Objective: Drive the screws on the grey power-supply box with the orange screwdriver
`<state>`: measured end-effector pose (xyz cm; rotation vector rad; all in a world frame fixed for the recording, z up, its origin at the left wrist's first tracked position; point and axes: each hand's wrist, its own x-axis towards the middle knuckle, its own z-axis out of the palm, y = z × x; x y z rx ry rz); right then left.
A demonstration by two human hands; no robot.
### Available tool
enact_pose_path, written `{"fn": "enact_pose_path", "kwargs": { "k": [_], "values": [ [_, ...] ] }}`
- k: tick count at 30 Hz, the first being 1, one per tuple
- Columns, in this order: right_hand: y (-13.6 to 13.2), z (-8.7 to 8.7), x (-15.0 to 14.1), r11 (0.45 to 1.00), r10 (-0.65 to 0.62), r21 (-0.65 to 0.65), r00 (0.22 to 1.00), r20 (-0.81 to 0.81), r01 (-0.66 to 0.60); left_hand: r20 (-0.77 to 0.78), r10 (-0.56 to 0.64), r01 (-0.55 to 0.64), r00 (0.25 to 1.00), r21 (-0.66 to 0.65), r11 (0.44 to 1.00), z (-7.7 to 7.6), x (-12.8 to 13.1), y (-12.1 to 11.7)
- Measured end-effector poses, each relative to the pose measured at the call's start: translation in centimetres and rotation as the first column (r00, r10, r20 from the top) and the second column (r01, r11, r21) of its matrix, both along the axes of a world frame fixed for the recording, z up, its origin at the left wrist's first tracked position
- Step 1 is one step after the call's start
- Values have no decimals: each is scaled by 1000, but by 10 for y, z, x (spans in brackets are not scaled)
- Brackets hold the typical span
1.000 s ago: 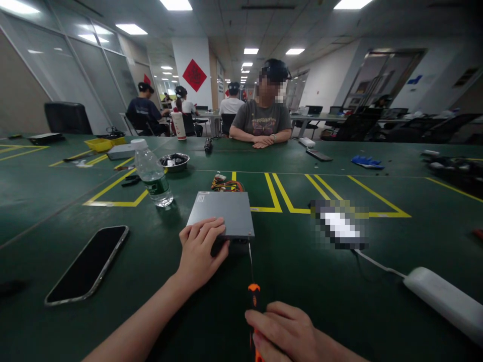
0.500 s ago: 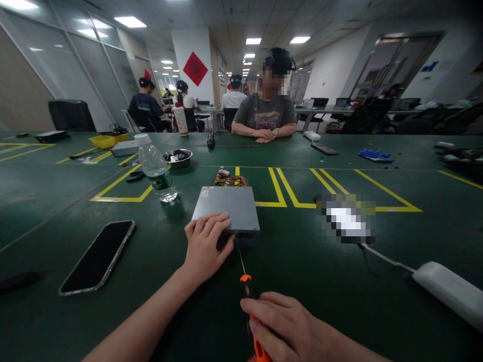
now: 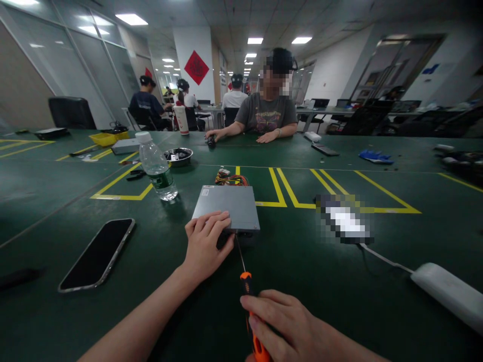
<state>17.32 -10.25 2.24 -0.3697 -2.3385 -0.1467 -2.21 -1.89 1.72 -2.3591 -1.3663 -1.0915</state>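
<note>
A grey metal computer power supply (image 3: pixel 230 201) lies on the green table, with a bundle of coloured cables (image 3: pixel 230 178) behind it. My left hand (image 3: pixel 207 241) grips its near left corner, fingers over the top and thumb against the near face. In my right hand (image 3: pixel 283 322) is an orange and black screwdriver (image 3: pixel 246 282), held by its handle. Its thin shaft points away from me, and the tip meets the near face of the power supply beside my left thumb. The exact spot at the tip is too small to make out.
Left of the power supply stand a water bottle (image 3: pixel 157 168) and a metal bowl (image 3: pixel 179 157); a phone (image 3: pixel 98 255) lies nearer. To the right, a white cable joins a blurred device (image 3: pixel 345 219) and a white power strip (image 3: pixel 449 291). A person (image 3: pixel 266 115) sits opposite.
The person opposite has parted their hands and reached one to a small dark object on the table. My hands, the screwdriver and the power supply hold nearly the same place.
</note>
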Motion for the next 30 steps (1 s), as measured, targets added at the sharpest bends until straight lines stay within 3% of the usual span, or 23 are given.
{"fn": "enact_pose_path", "kwargs": {
  "k": [6,9,15,18,23,27,30],
  "values": [
    [-5,3,-2,995,-77,-53,991,107,83,-24,7,-7,1000,3,1000,0,-1,0],
    [-6,2,-3,998,-49,-34,984,169,55,-68,12,-10,998,34,999,0,-1,-1],
    [-3,-8,-6,1000,4,-17,994,107,-3,-112,67,-56,991,103,993,0,0,-2],
    [-5,4,-10,1000,-24,6,994,111,23,-116,56,-45,992,93,995,-2,-1,0],
    [-7,28,-15,992,-109,-22,940,322,122,-99,41,-34,994,76,997,-6,-3,1],
    [-1,12,-15,997,-21,78,983,183,7,-79,26,-19,997,92,996,-5,-3,2],
    [2,-6,-12,999,-2,46,995,98,-2,-74,24,-16,997,109,994,-4,-2,2]
  ]
}}
